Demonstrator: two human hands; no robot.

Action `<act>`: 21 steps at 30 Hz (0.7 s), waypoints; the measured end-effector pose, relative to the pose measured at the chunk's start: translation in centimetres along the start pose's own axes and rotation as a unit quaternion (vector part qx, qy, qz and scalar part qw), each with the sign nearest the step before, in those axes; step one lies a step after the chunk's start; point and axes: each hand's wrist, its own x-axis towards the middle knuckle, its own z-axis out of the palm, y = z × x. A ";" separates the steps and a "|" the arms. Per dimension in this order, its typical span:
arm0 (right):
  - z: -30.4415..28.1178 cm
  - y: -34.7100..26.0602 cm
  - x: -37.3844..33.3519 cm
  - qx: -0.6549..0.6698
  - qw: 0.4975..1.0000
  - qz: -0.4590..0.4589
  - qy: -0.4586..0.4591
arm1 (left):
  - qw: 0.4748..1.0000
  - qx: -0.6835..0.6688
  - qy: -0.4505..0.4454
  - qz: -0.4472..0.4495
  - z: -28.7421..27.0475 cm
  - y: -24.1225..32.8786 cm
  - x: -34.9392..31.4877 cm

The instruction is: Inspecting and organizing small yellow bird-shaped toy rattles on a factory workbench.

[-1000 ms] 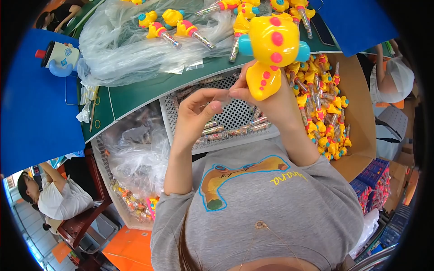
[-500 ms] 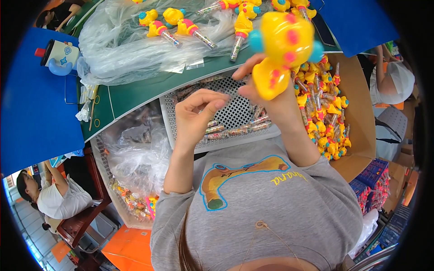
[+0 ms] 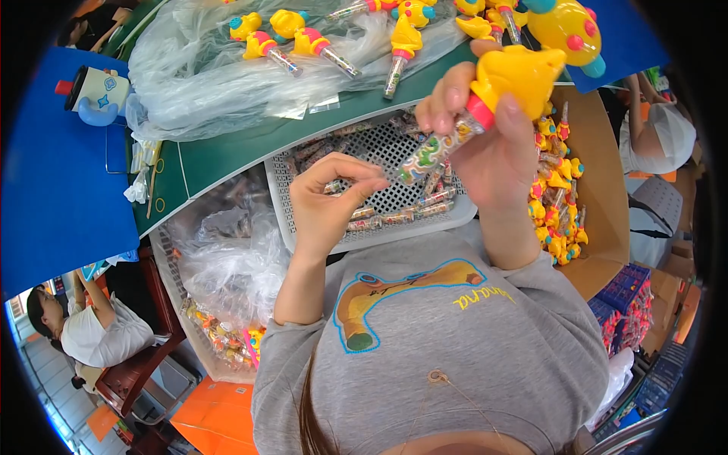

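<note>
Yellow toy [image 3: 522,76] in right hand [image 3: 497,155], blue knob [image 3: 541,5] cut off above

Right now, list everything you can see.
Held toy: one, yellow, centre right
Table toys: several, yellow, top
Plastic sheeting: some, clear, top
Table: one, green, top
Mug: one, white, left
Basket: one, grey, centre
Tubes: many, multicoloured, in basket
Cardboard box: one, brown, right
Boxed toys: many, yellow, right
Plastic bags: some, clear, left
Container: one, orange, lower left
Chair: one, brown, left
Other people: several, mostly white-clad, sides
Flat surfaces: two, blue, sides
Packages: several, pink and blue, right
Shirt: one, grey, bottom
Left hand: one, bare, centre
Right hand: one, bare, centre right
</note>
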 end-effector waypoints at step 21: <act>0.1 1.4 0.3 -0.097 0.987 0.120 0.041 | 0.999 -0.001 -0.009 -0.032 0.0 -0.2 -0.1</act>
